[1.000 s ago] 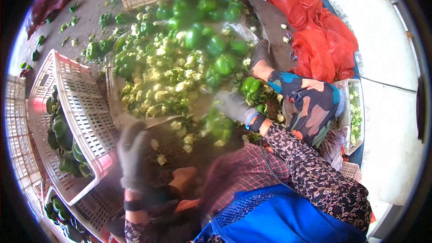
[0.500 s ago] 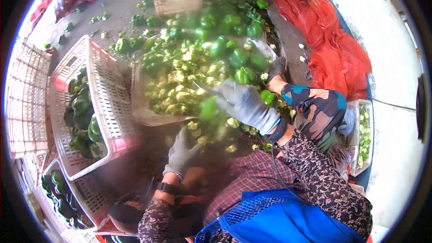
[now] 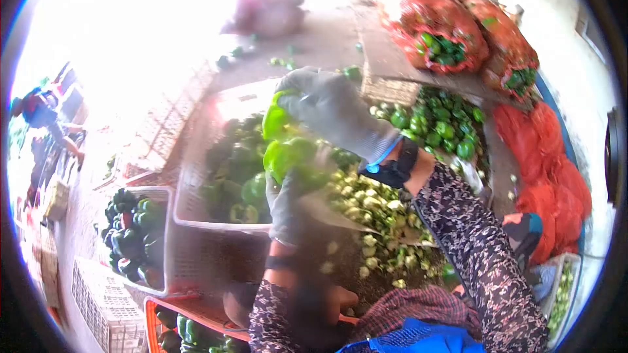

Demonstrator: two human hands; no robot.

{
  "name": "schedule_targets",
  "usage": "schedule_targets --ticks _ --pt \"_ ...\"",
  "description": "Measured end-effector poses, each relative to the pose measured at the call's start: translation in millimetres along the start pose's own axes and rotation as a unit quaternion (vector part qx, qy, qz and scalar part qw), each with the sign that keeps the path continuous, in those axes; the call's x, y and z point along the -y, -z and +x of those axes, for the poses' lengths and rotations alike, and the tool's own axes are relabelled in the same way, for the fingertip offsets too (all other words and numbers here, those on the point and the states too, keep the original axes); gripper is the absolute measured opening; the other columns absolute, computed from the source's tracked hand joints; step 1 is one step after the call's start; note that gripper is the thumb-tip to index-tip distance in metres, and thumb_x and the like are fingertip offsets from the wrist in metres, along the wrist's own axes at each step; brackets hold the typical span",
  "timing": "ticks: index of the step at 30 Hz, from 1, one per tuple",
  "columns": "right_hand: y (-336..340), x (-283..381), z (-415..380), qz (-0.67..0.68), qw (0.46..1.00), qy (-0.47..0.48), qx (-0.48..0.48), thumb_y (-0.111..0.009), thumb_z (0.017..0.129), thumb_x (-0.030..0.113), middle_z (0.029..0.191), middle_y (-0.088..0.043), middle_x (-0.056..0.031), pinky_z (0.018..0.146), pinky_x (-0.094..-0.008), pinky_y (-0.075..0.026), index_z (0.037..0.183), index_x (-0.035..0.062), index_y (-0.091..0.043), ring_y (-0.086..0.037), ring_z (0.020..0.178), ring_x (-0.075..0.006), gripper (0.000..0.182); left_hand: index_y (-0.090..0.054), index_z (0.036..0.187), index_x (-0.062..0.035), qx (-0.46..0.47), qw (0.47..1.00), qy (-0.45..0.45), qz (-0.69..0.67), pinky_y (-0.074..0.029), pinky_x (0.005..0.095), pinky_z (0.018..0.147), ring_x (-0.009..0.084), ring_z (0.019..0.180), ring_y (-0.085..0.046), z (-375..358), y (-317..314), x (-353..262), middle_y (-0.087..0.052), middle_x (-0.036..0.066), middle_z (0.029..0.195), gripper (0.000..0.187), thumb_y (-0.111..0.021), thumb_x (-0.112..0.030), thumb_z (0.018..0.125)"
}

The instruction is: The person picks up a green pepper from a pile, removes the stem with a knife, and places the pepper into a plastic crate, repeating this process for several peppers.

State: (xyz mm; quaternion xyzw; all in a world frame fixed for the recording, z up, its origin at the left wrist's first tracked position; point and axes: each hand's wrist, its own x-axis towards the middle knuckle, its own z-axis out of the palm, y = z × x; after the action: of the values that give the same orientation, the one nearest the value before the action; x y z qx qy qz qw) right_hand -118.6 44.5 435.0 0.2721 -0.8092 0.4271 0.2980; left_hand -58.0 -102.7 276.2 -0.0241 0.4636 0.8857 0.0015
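Both hands wear grey gloves and are raised near the white plastic crate (image 3: 222, 224) of green peppers. My right hand (image 3: 330, 108) is closed on a bright green bell pepper piece (image 3: 275, 121). Just below it, my left hand (image 3: 282, 212) grips another bright green bell pepper piece (image 3: 288, 157), blurred at its right side. Whether the two pieces are still joined cannot be made out. Below and right of my hands lies a heap of pale pepper cores (image 3: 373, 202). Whole green peppers (image 3: 445, 124) are piled behind it.
Red mesh sacks (image 3: 428, 16) stand at the back right, with red netting (image 3: 546, 176) along the wall. Left are another pepper-filled crate (image 3: 169, 248) and an orange crate (image 3: 152, 327). A co-worker (image 3: 42, 114) bends at far left. Glare washes out the upper left.
The view has swung left and up. Both hands have gone from the core heap to the crate. My left hand, open before, now grips pepper; the thin blade by my right hand no longer shows.
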Motion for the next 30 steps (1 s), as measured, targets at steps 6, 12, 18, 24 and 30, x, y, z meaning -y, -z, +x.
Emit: schedule_targets --ticks 6,12,18,24,30 --pt "-100.7 -26.4 12.2 0.063 0.979 -0.189 0.036 -0.071 0.095 0.018 0.09 -0.073 -0.0245 0.075 -0.0368 -0.06 0.1 -0.0092 -0.071 -0.072 0.079 -0.026 0.027 -0.054 0.134 -0.0092 -0.07 0.992 -0.077 -0.065 -0.063 0.0362 0.076 0.0205 0.097 -0.07 26.1 51.7 -25.8 -0.064 0.008 0.117 0.037 -0.059 -0.031 0.104" --pt "-145.5 9.4 -38.9 -0.04 0.957 -0.139 0.251 -0.069 0.093 0.03 0.106 -0.074 -0.019 0.09 -0.0382 -0.057 0.116 0.0122 -0.07 -0.073 0.098 -0.0319 0.029 -0.037 0.15 -0.0056 -0.157 0.982 -0.11 -0.001 -0.052 0.0317 0.096 0.0215 0.116 -0.059 35.4 66.8 -13.6 -0.058 0.013 0.128 0.055 -0.061 -0.021 0.103" --pt "-146.0 27.5 -25.3 -0.127 0.873 -0.305 0.359 -0.074 0.088 0.045 0.117 -0.071 -0.0225 0.094 -0.0425 -0.054 0.152 0.0141 -0.04 -0.07 0.107 -0.0375 0.078 -0.03 0.154 -0.0015 -0.17 0.968 -0.142 0.119 -0.048 0.0325 0.099 0.0188 0.114 -0.057 30.2 64.6 -14.8 -0.056 0.008 0.128 0.069 -0.065 -0.005 0.095" --pt "-185.9 -25.9 -56.3 0.064 0.944 -0.28 0.16 -0.073 0.09 0.035 0.12 -0.073 -0.0127 0.097 -0.0341 -0.052 0.143 0.0138 -0.053 -0.07 0.11 -0.0267 0.06 -0.048 0.141 -0.0026 -0.162 0.97 -0.181 -0.016 -0.049 0.0301 0.096 0.0134 0.113 -0.058 25.5 47.2 -34.1 -0.059 0.006 0.121 0.043 -0.058 -0.007 0.1" --pt "-188.1 -25.2 -81.5 0.11 0.977 -0.127 0.132 -0.072 0.09 0.024 0.112 -0.072 -0.0162 0.089 -0.0379 -0.056 0.138 0.0146 -0.051 -0.072 0.102 -0.0292 0.053 -0.06 0.122 -0.007 -0.118 0.966 -0.226 0.034 -0.051 0.0341 0.096 0.0164 0.108 -0.061 61.1 104.4 -1.1 -0.064 0.003 0.122 0.035 -0.051 -0.037 0.107"
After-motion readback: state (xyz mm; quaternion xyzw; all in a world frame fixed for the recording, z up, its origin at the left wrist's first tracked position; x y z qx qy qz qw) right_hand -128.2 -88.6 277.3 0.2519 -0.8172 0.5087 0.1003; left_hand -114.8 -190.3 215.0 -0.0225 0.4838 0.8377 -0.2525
